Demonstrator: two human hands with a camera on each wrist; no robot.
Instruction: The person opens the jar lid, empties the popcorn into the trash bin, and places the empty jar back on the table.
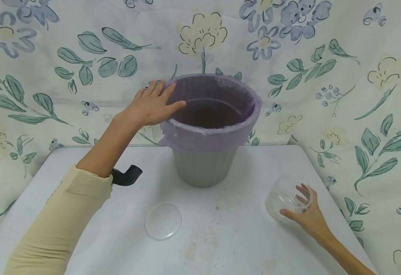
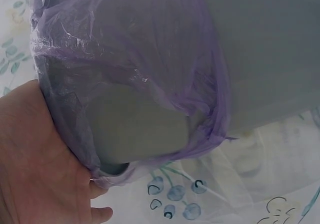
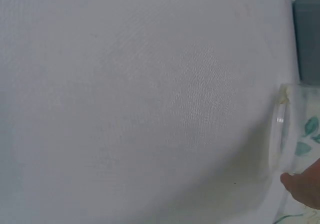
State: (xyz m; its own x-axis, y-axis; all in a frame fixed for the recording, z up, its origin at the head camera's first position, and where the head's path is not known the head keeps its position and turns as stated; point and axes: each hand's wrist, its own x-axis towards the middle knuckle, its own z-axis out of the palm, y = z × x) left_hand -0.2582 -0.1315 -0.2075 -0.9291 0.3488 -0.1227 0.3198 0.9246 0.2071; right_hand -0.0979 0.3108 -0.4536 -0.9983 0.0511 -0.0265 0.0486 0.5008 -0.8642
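A grey bin [image 1: 205, 168] stands at the back of the table, with a purple plastic bag [image 1: 207, 140] lining it and folded over its rim. My left hand [image 1: 151, 106] rests on the bin's left rim, fingers extended and thumb towards the opening. In the left wrist view its palm [image 2: 45, 154] lies against the bag-covered rim. On the right, my right hand [image 1: 308, 219] grips a clear plastic container [image 1: 277, 200] near its mouth; the container is tilted. Only the thumb [image 3: 304, 185] and part of the container [image 3: 278, 134] show in the right wrist view.
A clear round lid [image 1: 163, 221] lies flat on the white table [image 1: 117, 236], left of centre. Small brown crumbs and smudges mark the tabletop in front of the bin. Floral cloth [image 1: 145, 65] hangs behind and beside the table. A black strap [image 1: 127, 175] sticks out from the left wrist.
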